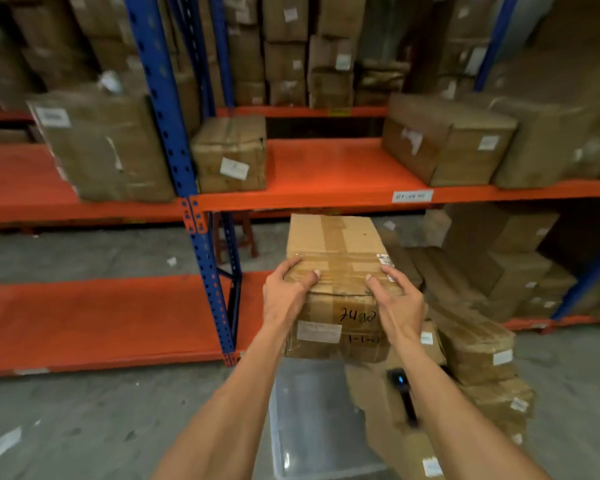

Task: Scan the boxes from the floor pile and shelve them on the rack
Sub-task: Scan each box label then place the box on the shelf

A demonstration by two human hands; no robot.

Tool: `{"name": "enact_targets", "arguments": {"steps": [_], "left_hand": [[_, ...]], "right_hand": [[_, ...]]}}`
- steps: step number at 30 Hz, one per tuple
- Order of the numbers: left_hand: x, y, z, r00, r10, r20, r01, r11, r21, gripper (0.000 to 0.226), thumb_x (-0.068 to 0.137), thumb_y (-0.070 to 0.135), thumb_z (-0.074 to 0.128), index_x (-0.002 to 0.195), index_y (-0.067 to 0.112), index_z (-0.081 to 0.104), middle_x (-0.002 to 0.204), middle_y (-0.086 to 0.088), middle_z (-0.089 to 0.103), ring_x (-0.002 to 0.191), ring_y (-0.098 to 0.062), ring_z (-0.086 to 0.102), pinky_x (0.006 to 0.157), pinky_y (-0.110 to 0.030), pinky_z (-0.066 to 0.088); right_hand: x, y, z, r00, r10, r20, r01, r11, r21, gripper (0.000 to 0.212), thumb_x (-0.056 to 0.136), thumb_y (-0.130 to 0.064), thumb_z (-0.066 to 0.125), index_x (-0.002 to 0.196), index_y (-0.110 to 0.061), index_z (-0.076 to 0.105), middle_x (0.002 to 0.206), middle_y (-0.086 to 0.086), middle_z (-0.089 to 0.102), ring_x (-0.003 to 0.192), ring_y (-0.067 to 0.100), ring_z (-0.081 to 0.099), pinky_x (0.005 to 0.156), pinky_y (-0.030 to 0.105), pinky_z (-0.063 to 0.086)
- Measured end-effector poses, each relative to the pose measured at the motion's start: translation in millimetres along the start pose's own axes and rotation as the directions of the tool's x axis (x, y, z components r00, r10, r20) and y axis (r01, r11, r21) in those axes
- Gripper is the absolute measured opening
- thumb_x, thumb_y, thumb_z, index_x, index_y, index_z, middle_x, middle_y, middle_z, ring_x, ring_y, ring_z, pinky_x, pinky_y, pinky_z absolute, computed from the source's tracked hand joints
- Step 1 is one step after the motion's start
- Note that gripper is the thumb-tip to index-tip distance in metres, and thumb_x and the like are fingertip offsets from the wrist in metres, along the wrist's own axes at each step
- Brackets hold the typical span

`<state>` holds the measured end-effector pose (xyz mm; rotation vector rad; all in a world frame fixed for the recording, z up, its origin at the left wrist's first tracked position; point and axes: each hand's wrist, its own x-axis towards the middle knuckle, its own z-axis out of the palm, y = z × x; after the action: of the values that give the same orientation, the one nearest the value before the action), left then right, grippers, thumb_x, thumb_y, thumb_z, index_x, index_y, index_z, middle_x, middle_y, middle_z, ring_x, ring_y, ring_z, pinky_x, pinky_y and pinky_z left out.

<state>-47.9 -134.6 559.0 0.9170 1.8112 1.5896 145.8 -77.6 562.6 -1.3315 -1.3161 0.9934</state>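
Head view: left hand [284,292] and right hand [397,299] fingers grasping taped box [333,251], held just below orange shelf [326,168] front edge. Best lifted level, then slid into bare middle gap.

We get one head-worn wide-angle view, looking forward and down from standing height; hands [343,299] close in frame centre, rack [326,199] just beyond them, floor [84,410] near. No second view.

Taped cardboard box [336,271] gripped at its near corners by left hand [286,296] and right hand [397,299], orange rack shelf [326,174] just beyond, black scanner [404,396] on floor pile [478,348]
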Motion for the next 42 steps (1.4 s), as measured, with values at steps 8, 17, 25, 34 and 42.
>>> {"name": "enact_targets", "arguments": {"steps": [8, 17, 25, 34, 42], "left_hand": [[51, 142, -34, 0.966, 0.257, -0.036, -0.259, 0.964, -0.054, 0.054, 0.067, 0.052, 0.081, 0.118, 0.04, 0.068, 0.125, 0.003, 0.064, 0.109, -0.014, 0.062, 0.095, -0.038, 0.054], [162, 226, -62, 0.9, 0.415, -0.135, -0.416, 0.909, 0.027, 0.054, 0.074, 0.049, 0.078, 0.125, 0.038, 0.064, 0.125, 0.007, 0.056, 0.108, -0.012, 0.054, 0.082, -0.024, 0.046], [262, 245, -110, 0.879, 0.409, -0.244, -0.411, 0.91, 0.045, 0.047, 0.076, 0.044, 0.078, 0.12, 0.034, 0.068, 0.12, 0.005, 0.061, 0.101, -0.007, 0.059, 0.078, -0.025, 0.049], [397, 236, -177, 0.875, 0.401, -0.272, -0.392, 0.916, 0.091, 0.045, 0.073, 0.048, 0.078, 0.115, 0.033, 0.071, 0.126, 0.002, 0.059, 0.113, -0.017, 0.055, 0.09, -0.032, 0.046], [484, 240, -199, 0.87, 0.435, -0.233, -0.424, 0.9, 0.099, 0.035, 0.074, 0.043, 0.078, 0.105, 0.027, 0.076, 0.112, 0.005, 0.07, 0.107, -0.014, 0.061, 0.095, -0.034, 0.05]], "right_hand": [[38, -137, 15, 0.969, -0.234, -0.078, 0.241, 0.965, 0.101, 0.038, 0.078, -0.05, 0.081, 0.113, -0.039, 0.076, 0.113, -0.01, 0.071, 0.111, 0.016, 0.062, 0.105, 0.041, 0.048], [135, -228, 91, 0.915, -0.401, -0.045, 0.402, 0.897, 0.184, 0.041, 0.085, -0.041, 0.08, 0.124, -0.029, 0.074, 0.099, -0.015, 0.065, 0.09, 0.002, 0.059, 0.083, 0.022, 0.046], [206, -269, 205, 0.908, -0.417, 0.033, 0.398, 0.886, 0.237, 0.044, 0.078, -0.053, 0.08, 0.119, -0.035, 0.075, 0.122, -0.004, 0.073, 0.117, 0.023, 0.061, 0.104, 0.044, 0.05], [260, -294, 341, 0.924, -0.37, 0.094, 0.331, 0.899, 0.285, 0.041, 0.081, -0.044, 0.082, 0.117, -0.028, 0.077, 0.123, 0.0, 0.072, 0.119, 0.021, 0.061, 0.091, 0.027, 0.043], [297, -311, 409, 0.944, -0.325, 0.055, 0.297, 0.91, 0.288, 0.04, 0.084, -0.043, 0.079, 0.119, -0.026, 0.077, 0.129, 0.001, 0.069, 0.131, 0.024, 0.051, 0.098, 0.027, 0.038]]}}
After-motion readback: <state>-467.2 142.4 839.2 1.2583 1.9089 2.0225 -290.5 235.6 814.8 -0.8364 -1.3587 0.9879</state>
